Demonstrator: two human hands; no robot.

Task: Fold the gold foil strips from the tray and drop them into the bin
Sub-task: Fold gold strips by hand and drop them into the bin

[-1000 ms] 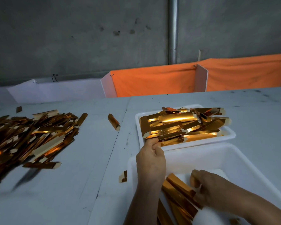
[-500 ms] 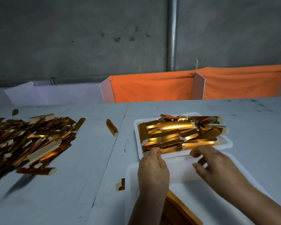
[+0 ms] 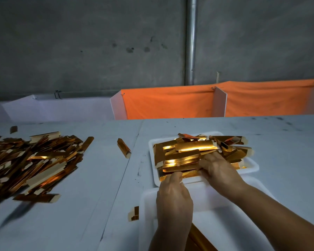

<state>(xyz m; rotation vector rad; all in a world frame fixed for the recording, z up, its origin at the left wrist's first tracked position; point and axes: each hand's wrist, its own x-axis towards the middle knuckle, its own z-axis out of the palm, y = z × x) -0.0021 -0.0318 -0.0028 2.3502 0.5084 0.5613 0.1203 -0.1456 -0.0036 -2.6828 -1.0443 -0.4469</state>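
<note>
A white tray (image 3: pixel 251 169) at centre right holds a heap of gold foil strips (image 3: pixel 194 150). In front of it stands the white bin (image 3: pixel 230 212), with folded gold strips (image 3: pixel 200 240) showing at its near end beside my left forearm. My left hand (image 3: pixel 174 198) reaches over the bin, its fingertips curled on the front strip (image 3: pixel 186 173) of the heap. My right hand (image 3: pixel 220 172) lies on the heap's near right part and pinches the same strip's right end.
A big loose pile of gold strips (image 3: pixel 34 163) covers the table's left side. Single pieces lie at the pile's far edge (image 3: pixel 13 129), between pile and tray (image 3: pixel 124 148), and beside the bin (image 3: pixel 134 213). Orange cloth panels (image 3: pixel 170 103) stand behind the table.
My right hand left the bin, moved forward onto the tray's heap and took hold of the front strip. My left hand stayed at the tray's front edge.
</note>
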